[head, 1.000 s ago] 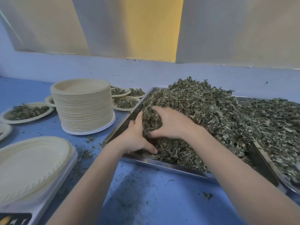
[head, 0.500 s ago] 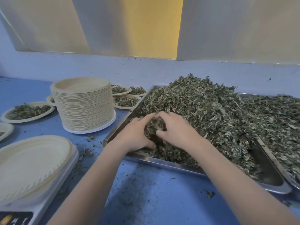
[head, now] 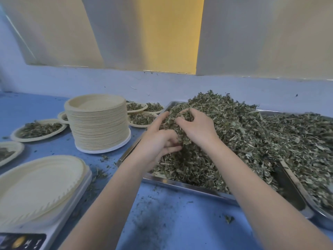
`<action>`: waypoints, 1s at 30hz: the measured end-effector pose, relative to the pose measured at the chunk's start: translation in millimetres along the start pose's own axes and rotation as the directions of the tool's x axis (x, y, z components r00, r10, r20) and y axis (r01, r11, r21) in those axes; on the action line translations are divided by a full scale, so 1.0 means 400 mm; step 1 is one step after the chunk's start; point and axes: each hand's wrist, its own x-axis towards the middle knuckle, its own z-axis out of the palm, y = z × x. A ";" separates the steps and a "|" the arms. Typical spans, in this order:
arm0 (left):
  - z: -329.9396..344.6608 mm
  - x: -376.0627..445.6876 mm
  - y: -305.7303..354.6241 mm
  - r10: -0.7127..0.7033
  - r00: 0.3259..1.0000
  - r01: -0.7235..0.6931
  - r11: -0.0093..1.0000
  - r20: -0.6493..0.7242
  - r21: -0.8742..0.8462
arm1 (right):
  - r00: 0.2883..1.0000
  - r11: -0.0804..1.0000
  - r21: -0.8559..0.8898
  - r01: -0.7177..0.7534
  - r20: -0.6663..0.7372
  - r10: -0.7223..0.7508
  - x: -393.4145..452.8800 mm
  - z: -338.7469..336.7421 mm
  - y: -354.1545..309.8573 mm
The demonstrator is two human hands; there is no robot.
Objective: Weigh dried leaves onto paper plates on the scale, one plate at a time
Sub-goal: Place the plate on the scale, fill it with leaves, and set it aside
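A heap of dried leaves [head: 239,134] fills a steel tray [head: 180,184] right of centre. My left hand [head: 156,143] and my right hand [head: 196,127] cup a clump of dried leaves [head: 177,123] between them, raised above the tray's left part. At the lower left an empty paper plate [head: 37,184] lies on the white scale [head: 68,213], whose display corner [head: 21,240] shows at the bottom edge.
A tall stack of paper plates [head: 98,123] stands left of the tray. Filled plates [head: 38,129] lie around it, several behind [head: 142,112] and one at the far left [head: 7,152]. A second leaf-filled tray [head: 310,150] overlaps at right. Leaf crumbs dot the blue table [head: 180,222].
Both hands dug into the heap, closed together around a clump, and have lifted it up above the tray.
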 end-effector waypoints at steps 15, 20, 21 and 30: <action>-0.338 -0.307 0.162 0.153 0.833 -0.054 0.979 -0.531 0.197 | 0.922 0.946 0.178 0.270 0.233 -0.307 -0.120 0.339 -0.403; -0.472 -0.420 0.168 0.095 0.810 0.169 0.907 -0.579 0.385 | 0.847 0.925 0.039 0.377 0.390 -0.361 -0.175 0.452 -0.468; -0.490 -0.430 0.165 0.096 0.812 0.234 0.850 -0.576 0.471 | 0.819 0.910 -0.021 0.413 0.445 -0.361 -0.174 0.461 -0.464; -0.549 -0.420 0.117 0.284 0.795 0.290 0.599 -0.537 0.746 | 0.780 0.947 -0.035 0.320 0.577 -0.242 -0.128 0.436 -0.402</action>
